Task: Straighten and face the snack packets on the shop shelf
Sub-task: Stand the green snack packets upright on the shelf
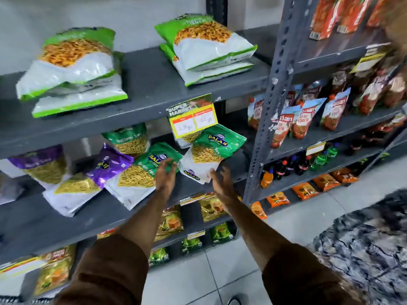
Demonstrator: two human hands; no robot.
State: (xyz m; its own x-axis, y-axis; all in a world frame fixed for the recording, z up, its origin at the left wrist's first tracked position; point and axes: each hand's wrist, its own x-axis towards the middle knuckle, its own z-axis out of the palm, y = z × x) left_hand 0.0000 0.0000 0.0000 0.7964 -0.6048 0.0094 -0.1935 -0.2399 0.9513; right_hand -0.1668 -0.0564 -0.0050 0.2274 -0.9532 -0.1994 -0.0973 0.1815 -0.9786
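On the middle grey shelf (66, 219) several snack packets lie askew. A green and white packet (207, 150) leans tilted at the right end, and another green packet (141, 175) lies slanted beside it. A purple packet (105, 170) overlaps that one on the left. My left hand (165, 175) hovers with fingers apart over the slanted green packet's right edge. My right hand (222, 181) is open just below the tilted packet's lower corner, thumb close to it. Neither hand grips anything.
Large green and white packets (211, 47) are stacked flat on the upper shelf. A yellow price tag (193, 119) hangs from its edge. A perforated steel upright (264, 119) separates the right rack of tomato sauce pouches (304, 119) and bottles. Lower shelves hold small packets.
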